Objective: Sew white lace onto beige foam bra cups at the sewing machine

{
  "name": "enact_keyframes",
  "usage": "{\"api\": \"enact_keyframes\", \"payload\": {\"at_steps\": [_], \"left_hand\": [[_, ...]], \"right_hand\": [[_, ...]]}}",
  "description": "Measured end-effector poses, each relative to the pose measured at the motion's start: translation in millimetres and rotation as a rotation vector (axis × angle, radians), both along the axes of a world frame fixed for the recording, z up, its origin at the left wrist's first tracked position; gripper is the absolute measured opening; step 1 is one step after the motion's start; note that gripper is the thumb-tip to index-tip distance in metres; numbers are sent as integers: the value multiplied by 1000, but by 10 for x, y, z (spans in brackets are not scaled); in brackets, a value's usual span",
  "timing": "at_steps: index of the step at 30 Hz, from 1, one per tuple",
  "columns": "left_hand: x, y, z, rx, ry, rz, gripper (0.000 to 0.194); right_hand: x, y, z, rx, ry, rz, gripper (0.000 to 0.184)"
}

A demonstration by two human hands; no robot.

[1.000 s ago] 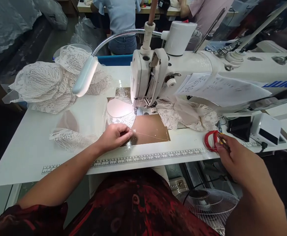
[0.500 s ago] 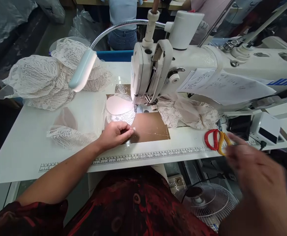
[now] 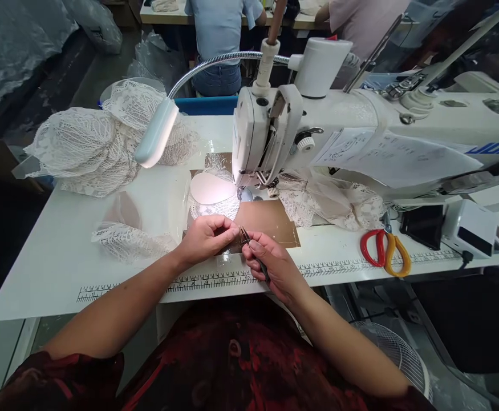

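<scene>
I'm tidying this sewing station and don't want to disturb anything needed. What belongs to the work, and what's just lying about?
In the work:
- dark snips, in the right hand
- sewing machine
- lace piece by the needle
- probably the lace stack

Apparently lying about:
- red-and-yellow-handled scissors
- white box

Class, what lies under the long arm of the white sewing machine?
Crumpled cream lace fabric with sheer parts shows under the arm of the white sewing machine. Handwritten white paper sheets partly cover the space; anything farther back is hidden.
</scene>
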State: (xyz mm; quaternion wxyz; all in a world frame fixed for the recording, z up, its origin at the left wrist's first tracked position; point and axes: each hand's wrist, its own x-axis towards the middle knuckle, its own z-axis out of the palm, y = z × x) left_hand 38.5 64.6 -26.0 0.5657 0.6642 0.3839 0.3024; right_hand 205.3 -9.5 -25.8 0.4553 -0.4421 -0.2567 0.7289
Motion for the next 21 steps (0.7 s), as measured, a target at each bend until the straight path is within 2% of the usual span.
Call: {"api": "enact_keyframes", "payload": {"at_steps": [10,14,16,18,19,21], "left_hand": [[25,20,-54,-26,-33,-15,23],[8,25,-67,-6,-7,-7,24],[-13,30,-61,20,19,-1,24],[-43,41,-36,96,44,23,22],[-59,52,-17,142,44,39,20],[-84,88,32,195,13,68,18]], "right_hand": [[-128,38,-70,66,-48,-115,30],[-47,71,-58,114,-200,-120,27],[115,115,-54,245,-471,-142,28],[345,176,-61,457,-916,-169,32],[468,207,-70,556,-1175,-145,33],[686,260,-89,703,-1578,4,29]]}}
